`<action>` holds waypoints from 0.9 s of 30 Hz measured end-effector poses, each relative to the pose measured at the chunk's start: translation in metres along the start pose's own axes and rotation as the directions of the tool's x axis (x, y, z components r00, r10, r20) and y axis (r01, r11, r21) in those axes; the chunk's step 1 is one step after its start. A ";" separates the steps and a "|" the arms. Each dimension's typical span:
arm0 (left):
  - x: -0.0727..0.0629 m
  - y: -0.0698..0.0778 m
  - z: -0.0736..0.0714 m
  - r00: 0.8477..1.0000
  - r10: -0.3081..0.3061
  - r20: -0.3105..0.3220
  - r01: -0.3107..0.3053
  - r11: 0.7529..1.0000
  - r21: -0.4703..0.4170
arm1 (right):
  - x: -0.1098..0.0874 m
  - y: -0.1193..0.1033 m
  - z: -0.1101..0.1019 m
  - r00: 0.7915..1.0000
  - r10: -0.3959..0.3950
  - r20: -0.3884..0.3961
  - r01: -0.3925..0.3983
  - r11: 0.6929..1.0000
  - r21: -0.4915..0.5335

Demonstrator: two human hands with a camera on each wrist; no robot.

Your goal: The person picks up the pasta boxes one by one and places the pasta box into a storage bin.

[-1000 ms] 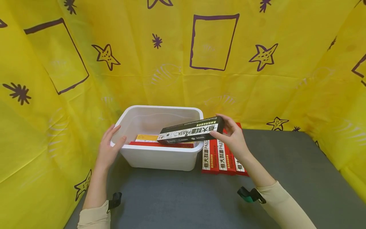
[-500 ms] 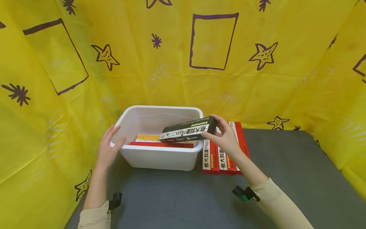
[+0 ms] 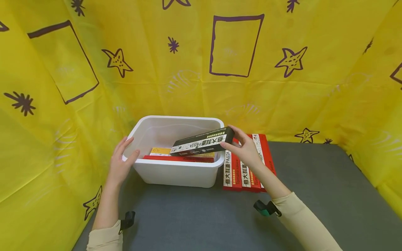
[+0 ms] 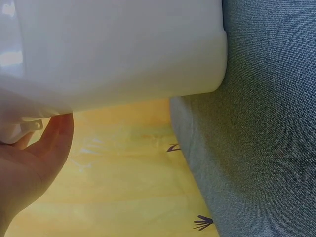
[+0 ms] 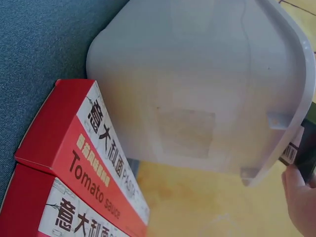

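A black pasta box [image 3: 202, 142] slants over the white plastic bin [image 3: 174, 174], its left end down inside and its right end raised above the bin's right rim. My right hand [image 3: 246, 150] grips that raised end between thumb and fingers. My left hand [image 3: 120, 158] holds the bin's left rim; in the left wrist view, its fingers [image 4: 59, 136] reach under the rim to the outer wall. Inside the bin lie a red box [image 3: 179, 159] and a yellow box [image 3: 160, 151], both partly hidden.
Several red tomato sauce pasta boxes [image 3: 237, 174] lie side by side just right of the bin, partly covered by my right arm. Grey cloth [image 3: 194, 216] covers the table. A yellow patterned curtain [image 3: 188, 69] closes off the back and sides.
My right hand has moved a little left with the black pasta box, bringing it further over the bin. The left hand stays at the rim.
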State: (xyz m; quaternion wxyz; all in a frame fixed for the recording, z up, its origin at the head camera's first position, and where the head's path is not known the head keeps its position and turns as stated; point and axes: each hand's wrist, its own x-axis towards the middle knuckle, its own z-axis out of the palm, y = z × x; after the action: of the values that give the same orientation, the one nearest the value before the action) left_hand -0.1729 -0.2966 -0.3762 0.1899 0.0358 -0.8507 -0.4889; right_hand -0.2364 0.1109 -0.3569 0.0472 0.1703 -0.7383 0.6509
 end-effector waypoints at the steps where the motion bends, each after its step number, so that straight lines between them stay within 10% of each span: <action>1: 0.000 0.000 0.000 1.000 0.000 0.000 0.000 1.000 0.000 | 0.000 0.000 -0.001 1.000 -0.005 -0.006 0.005 1.000 0.004; 27: 0.001 -0.002 0.000 1.000 0.007 -0.004 -0.007 1.000 -0.010 | -0.007 -0.030 0.013 0.994 -0.087 0.061 0.094 0.988 -0.121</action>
State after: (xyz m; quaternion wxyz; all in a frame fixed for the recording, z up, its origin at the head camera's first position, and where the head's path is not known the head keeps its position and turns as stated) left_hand -0.1739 -0.2982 -0.3778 0.1937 0.0328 -0.8479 -0.4924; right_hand -0.2190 0.0963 -0.3327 0.0667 0.2183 -0.7696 0.5963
